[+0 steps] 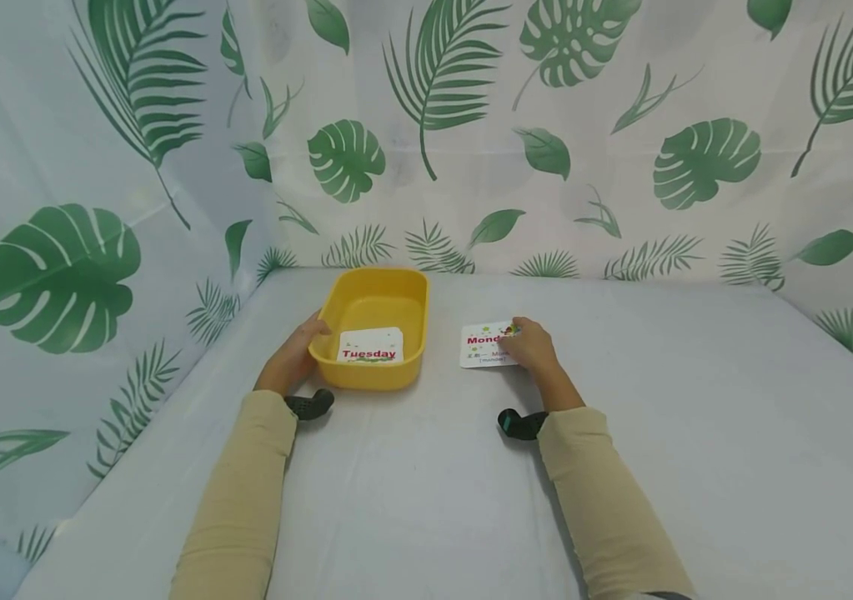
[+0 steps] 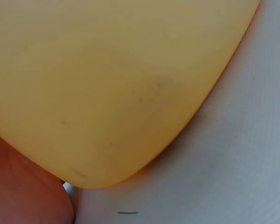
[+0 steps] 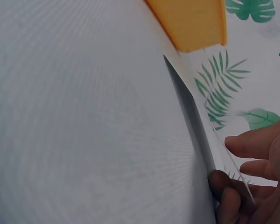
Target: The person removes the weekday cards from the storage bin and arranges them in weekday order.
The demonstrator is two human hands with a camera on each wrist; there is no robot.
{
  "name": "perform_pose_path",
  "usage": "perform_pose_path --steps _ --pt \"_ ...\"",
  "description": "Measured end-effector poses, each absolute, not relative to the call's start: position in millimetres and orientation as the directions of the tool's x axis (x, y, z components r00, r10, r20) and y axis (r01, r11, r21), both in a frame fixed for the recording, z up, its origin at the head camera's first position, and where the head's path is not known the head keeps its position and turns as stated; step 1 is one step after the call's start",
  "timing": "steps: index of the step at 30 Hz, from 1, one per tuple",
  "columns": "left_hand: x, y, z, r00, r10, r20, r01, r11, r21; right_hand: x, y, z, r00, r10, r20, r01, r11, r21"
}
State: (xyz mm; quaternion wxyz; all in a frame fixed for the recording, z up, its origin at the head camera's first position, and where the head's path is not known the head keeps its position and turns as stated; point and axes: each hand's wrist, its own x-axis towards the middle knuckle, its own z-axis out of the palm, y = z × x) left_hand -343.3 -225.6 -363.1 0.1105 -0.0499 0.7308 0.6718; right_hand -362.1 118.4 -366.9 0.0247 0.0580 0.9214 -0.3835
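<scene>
My left hand holds the near left side of a yellow plastic tub, with the thumb over its rim. Inside the tub lies a white card printed "Tuesday" in red. To the tub's right, my right hand pinches the right edge of a white "Monday" card, face up, its printing partly covered by the fingers. The right wrist view shows this card edge-on, tilted up from the cloth with fingers beneath. In the left wrist view the tub's wall fills most of the picture.
A white cloth covers the table. Leaf-patterned curtains rise along the back and both sides, close behind the tub. Black wrist-worn devices sit at both cuffs.
</scene>
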Motion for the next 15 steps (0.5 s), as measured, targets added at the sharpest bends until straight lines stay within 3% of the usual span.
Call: perform_pose_path --steps 15 --pt "-343 -228 -366 -0.973 0.089 -0.214 -0.204 0.11 0.973 -359 114 -356 -0.989 -0.018 -0.146 0.068 0.825 -0.561"
